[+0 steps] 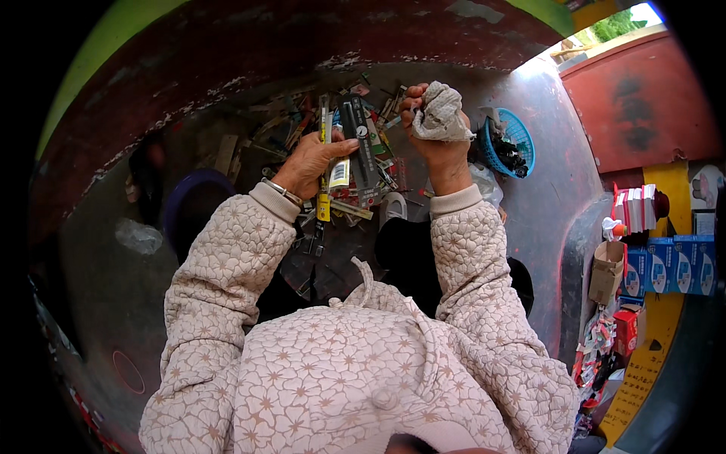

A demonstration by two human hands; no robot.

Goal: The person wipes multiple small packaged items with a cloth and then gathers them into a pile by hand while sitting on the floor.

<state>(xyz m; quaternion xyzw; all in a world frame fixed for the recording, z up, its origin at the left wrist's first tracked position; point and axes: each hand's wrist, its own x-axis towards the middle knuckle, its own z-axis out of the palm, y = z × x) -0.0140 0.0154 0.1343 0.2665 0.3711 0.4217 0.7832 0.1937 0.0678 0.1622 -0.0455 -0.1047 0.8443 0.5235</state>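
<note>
My left hand (311,163) is closed round a flat dark package (361,155) with pale print, its thumb pressed on the front. A long, slim yellow-and-black package (324,206) sits in the same grip, standing beside the dark one. A label with a barcode (340,172) shows between them. To the right, my right hand (448,157) is raised, its fingers wrapped round a crumpled greyish-white cloth (441,113). The cloth is apart from the packages. Beneath both hands, a heap of mixed small packages and strips (283,121) lies on the floor.
A blue plastic basket (527,130) with dark things inside stands right of my right hand. On the left are a purple basin (180,193) and a clear plastic bag (139,236). Blue boxes (660,266) and a cardboard box (607,272) line the right side. A dark red wall (249,45) curves behind.
</note>
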